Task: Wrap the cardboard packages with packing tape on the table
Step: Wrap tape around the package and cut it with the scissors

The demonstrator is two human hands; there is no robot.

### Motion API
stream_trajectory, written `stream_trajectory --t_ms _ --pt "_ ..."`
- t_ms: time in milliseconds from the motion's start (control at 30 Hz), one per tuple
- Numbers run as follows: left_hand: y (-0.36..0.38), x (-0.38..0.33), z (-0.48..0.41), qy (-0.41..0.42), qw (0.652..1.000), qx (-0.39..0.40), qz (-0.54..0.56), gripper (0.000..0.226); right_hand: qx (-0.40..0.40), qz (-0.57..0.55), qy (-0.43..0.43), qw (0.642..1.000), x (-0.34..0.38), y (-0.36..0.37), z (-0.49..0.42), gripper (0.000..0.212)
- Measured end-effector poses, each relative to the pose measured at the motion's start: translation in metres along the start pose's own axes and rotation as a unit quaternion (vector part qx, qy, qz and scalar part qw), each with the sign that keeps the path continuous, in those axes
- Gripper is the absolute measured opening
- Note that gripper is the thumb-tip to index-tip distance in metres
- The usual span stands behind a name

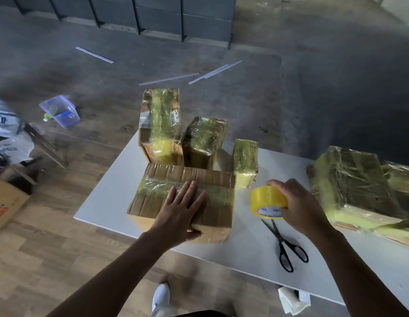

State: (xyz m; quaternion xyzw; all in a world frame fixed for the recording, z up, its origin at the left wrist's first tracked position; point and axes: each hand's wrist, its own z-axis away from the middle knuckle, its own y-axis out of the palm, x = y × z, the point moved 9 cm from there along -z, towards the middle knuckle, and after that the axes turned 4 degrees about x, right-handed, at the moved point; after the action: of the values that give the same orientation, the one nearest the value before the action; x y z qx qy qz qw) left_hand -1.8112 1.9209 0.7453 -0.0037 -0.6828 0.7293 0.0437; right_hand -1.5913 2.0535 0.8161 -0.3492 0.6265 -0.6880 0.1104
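Maybe the box slides off the tabletop's near edge: left fingers only lie flat; right fingers grip the tape.

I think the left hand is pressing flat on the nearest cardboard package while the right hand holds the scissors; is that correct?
Not quite: the head view shows the right hand holding the yellow tape roll; the scissors lie on the table. The left hand does press flat on the nearest cardboard package.
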Motion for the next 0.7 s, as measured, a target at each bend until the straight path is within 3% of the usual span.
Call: stream_trajectory --t_ms 167,367,533,700 --pt "0.001 -0.001 -0.004 -0.004 0.999 0.043 -0.014 0.123 0.065 0.007 0.034 0.997 -0.010 0.045 -0.002 0.066" --pt "-0.016 -0.036 -0.021 -0.059 0.984 0.151 -0.067 0.103 0.078 0.015 0.043 0.996 -0.004 0.064 -0.005 0.064" --pt "-0.009 -0.044 -0.023 -0.116 0.979 0.159 -0.057 0.096 0.086 0.017 0.047 0.995 0.005 0.078 -0.006 0.065" --pt "-0.010 -0.053 -0.030 -0.109 0.978 0.170 -0.056 0.105 0.090 -0.022 0.069 0.993 0.000 0.085 -0.001 0.058"
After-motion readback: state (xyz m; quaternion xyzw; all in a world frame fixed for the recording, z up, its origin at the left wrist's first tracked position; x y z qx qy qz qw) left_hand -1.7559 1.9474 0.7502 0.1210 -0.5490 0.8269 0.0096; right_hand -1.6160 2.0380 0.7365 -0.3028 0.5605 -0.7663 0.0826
